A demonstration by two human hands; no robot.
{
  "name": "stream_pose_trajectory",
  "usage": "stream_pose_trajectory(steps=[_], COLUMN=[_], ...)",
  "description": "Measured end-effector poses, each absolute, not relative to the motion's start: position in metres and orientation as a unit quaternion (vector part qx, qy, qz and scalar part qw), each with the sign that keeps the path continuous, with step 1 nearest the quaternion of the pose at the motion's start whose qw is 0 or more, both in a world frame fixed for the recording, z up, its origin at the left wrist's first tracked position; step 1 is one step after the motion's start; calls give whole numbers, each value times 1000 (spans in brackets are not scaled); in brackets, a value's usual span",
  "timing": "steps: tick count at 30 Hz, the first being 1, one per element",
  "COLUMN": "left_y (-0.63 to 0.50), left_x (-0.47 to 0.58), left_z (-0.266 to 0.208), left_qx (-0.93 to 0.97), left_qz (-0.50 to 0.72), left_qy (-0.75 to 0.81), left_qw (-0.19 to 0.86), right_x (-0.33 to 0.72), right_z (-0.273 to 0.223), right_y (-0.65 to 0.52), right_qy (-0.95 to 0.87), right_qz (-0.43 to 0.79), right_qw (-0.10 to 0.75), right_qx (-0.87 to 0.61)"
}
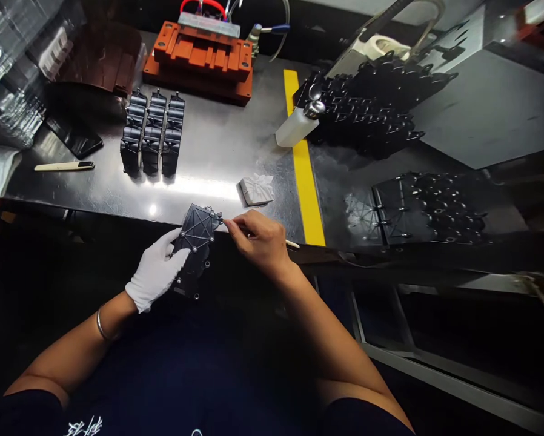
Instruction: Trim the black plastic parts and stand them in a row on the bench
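Observation:
My left hand (pixel 156 272), in a white glove, is closed on a black moulded plastic part (pixel 198 233) with ribs and small round bosses, tilted just off the bench's front edge. The thumb lies across its face. My bare right hand (pixel 262 239) pinches a slim pale-handled tool (pixel 292 244); the handle end sticks out behind the hand. Its thin dark tip meets the part's upper right corner, and the fingers hide most of the tool. Beyond the hands, a folded white cloth pad (pixel 257 189) lies on the metal bench (pixel 217 145).
Three black parts (pixel 151 133) stand in a row at the back left, before an orange fixture (pixel 199 60). A pale pen-like tool (pixel 64 166) and a phone-like black slab (pixel 76 136) lie left. Right are a white pump bottle (pixel 297 126), yellow tape (pixel 306 194) and stacked black parts (pixel 372 109).

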State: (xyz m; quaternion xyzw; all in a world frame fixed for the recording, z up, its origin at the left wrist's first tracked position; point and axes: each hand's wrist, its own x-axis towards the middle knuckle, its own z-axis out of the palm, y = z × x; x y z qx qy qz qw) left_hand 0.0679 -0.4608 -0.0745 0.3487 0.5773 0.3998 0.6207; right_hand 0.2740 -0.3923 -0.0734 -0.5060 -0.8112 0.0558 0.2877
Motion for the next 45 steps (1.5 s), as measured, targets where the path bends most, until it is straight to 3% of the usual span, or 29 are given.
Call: stream_pose_trajectory(steps=[17,31,45], left_y=[-460,-462,-461], left_x=[64,67,67], left_z=[-75,-79,-78], left_qx=[382,366,388], left_qz=[394,398,396], left_qy=[579,589,602], left_qw=[603,601,575], right_x=[278,272,275], right_z=[-69,-77,-83], right_y=[-398,-411,-418], right_qy=[-872,-830,-788], right_qz=[53,48,143], right_qw=[230,297,308], right_qx=[-430,-469,-514])
